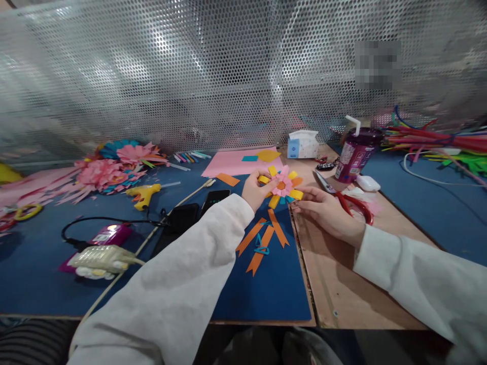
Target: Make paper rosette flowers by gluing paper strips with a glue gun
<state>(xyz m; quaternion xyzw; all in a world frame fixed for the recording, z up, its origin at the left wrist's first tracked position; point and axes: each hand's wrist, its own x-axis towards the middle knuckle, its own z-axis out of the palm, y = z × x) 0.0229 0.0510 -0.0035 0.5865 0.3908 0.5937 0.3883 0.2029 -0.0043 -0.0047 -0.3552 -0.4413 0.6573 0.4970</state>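
Observation:
A paper flower [282, 186] with a pink middle and yellow, orange and blue loops is held up between my hands over the blue mat. My left hand [255, 190] pinches its left side, thumb on the front. At the lower right, my right hand [323, 212] has its fingertips closed on a yellow loop. Below the flower lie orange paper strips [261, 248] with notched ends, and small blue paper pieces [262, 249] rest on them. Left of my left hand there is an orange paper piece [228, 179].
Red-handled scissors [353, 205] and a purple cup [355, 154] with a straw stand near my right hand. A yellow glue gun [143, 195], a phone [215, 198] and a power strip [101, 260] with cords lie left. Pink paper [232, 161] lies behind, before a perforated metal panel [236, 66].

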